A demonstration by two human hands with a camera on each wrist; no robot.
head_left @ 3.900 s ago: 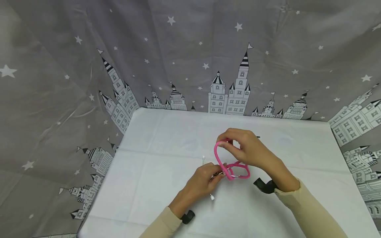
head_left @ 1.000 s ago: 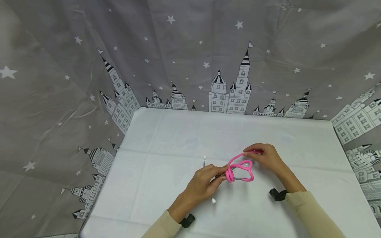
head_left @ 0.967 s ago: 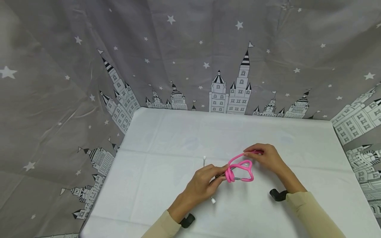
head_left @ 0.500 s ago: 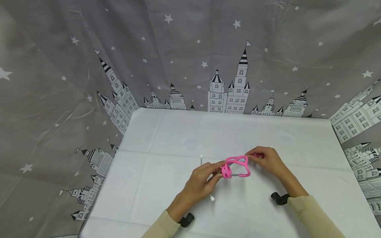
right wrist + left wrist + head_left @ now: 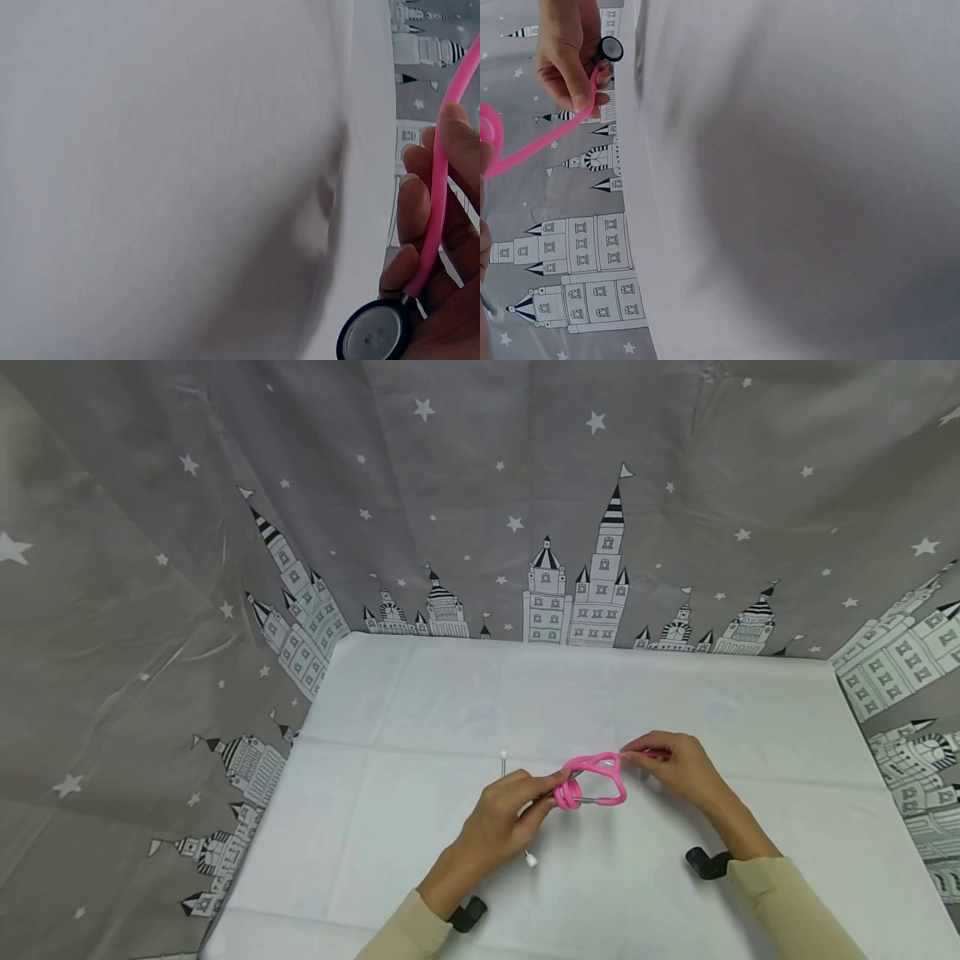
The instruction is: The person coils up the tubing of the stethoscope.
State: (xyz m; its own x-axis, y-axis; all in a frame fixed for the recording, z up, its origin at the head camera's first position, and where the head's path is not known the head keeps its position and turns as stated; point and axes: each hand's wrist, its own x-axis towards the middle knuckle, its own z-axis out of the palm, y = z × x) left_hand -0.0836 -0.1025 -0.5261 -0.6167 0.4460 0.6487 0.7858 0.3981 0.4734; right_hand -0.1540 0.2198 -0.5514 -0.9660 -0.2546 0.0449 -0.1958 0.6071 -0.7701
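Note:
A pink stethoscope (image 5: 619, 792) is held between both hands over the white table. Its tubing is looped and wound in coils (image 5: 567, 794) round the metal ear tubes. Beside these coils, my left hand (image 5: 504, 814) pinches the ear tubes between thumb and fingers. White eartips (image 5: 531, 860) stick out on either side of that hand. My right hand (image 5: 681, 768) grips the free end of the tubing, thumb against fingers. In the right wrist view, the tubing (image 5: 439, 187) runs across the curled fingers to a round, black-rimmed chest piece (image 5: 373, 335) by the palm.
The table (image 5: 390, 710) is covered by a white cloth with faint creases. Behind it and at its sides hangs a grey curtain (image 5: 450, 485) printed with castles and stars. Black bands (image 5: 707, 862) show at both wrists, below beige sleeves.
My right hand has moved from above the loop out to the right, then slightly lower, drawing the tubing along. More coils now lie round the ear tubes. My left hand has kept its grip, shifting slightly left.

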